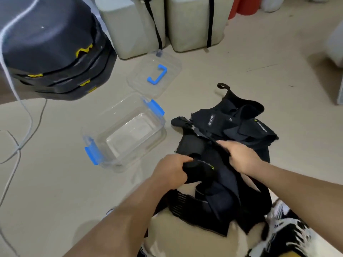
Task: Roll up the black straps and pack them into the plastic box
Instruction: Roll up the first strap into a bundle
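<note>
Left hand grips a bunched strap end; right hand clutches the adjoining fabric. Black straps lie heaped mid-floor, just beside the empty plastic box. Likely risk — tangled neighbours drag along, loosening the roll.

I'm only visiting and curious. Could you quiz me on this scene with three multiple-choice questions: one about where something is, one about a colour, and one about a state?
1. Where is the lid relative to the plastic box?
A. Clipped onto it
B. Lying apart, beyond it
C. Beneath it

2. What colour are the box's clips?
A. Red
B. Green
C. Blue

3. What does the plastic box hold?
A. Nothing
B. Rolled straps
C. A cable

Answers:
1 B: the lid lies separately, past the box and farther from the person.
2 C: both end clips are blue.
3 A: its clear bottom is bare, and the black straps lie piled beside it.
</note>
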`<control>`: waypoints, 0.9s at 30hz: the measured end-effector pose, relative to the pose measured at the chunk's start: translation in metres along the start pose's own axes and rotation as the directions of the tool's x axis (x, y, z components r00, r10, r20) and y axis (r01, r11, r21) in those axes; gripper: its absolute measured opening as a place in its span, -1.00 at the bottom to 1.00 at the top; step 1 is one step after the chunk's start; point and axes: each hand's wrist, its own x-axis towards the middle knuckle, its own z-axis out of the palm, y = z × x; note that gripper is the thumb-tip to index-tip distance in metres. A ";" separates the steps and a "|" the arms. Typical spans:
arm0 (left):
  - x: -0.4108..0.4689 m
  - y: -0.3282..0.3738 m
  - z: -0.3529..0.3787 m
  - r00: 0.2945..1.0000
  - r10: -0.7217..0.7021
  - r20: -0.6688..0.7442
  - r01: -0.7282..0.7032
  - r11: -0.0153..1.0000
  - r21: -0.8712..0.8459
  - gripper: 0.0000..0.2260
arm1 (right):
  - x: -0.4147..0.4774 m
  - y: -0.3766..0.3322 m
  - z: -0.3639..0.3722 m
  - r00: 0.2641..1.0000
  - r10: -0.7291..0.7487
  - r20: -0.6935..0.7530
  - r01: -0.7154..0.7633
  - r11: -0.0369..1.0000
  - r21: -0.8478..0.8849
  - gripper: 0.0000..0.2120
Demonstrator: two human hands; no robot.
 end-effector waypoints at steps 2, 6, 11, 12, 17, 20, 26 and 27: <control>-0.007 0.018 -0.026 0.990 -0.101 -0.099 0.101 0.995 -0.006 -0.77 | -0.005 0.001 -0.023 0.968 0.224 -0.112 -0.164 0.905 0.392 -0.57; -0.043 0.060 -0.095 0.971 -0.115 -0.209 0.055 0.961 -0.271 -0.70 | -0.023 -0.024 -0.086 0.860 0.506 -0.065 -0.180 0.420 0.889 -0.75; -0.120 0.101 -0.159 0.916 -0.010 -0.402 -0.224 0.818 -0.530 -0.41 | -0.080 -0.077 -0.166 0.964 0.249 0.098 -0.147 0.189 0.971 -0.71; -0.133 0.109 -0.169 0.888 -0.006 -0.460 -0.285 0.777 -0.561 -0.41 | -0.094 -0.088 -0.182 0.983 0.111 0.149 -0.164 0.147 0.975 -0.64; -0.190 0.159 -0.191 0.873 0.023 -0.487 -0.419 0.545 -0.726 -0.48 | -0.174 -0.154 -0.247 0.829 -0.548 0.109 0.107 0.347 0.932 -0.57; -0.209 0.176 -0.194 0.879 0.021 -0.477 -0.426 0.486 -0.763 -0.51 | -0.207 -0.191 -0.250 0.880 -0.471 -0.061 0.351 0.559 0.751 -0.52; -0.226 0.182 -0.202 0.897 0.079 -0.435 -0.429 0.394 -0.813 -0.49 | -0.229 -0.196 -0.265 0.863 -0.338 -0.376 0.505 0.612 0.609 -0.70; -0.227 0.179 -0.202 0.905 0.133 -0.405 -0.423 0.400 -0.813 -0.48 | -0.229 -0.192 -0.272 0.864 -0.316 -0.391 0.502 0.593 0.630 -0.72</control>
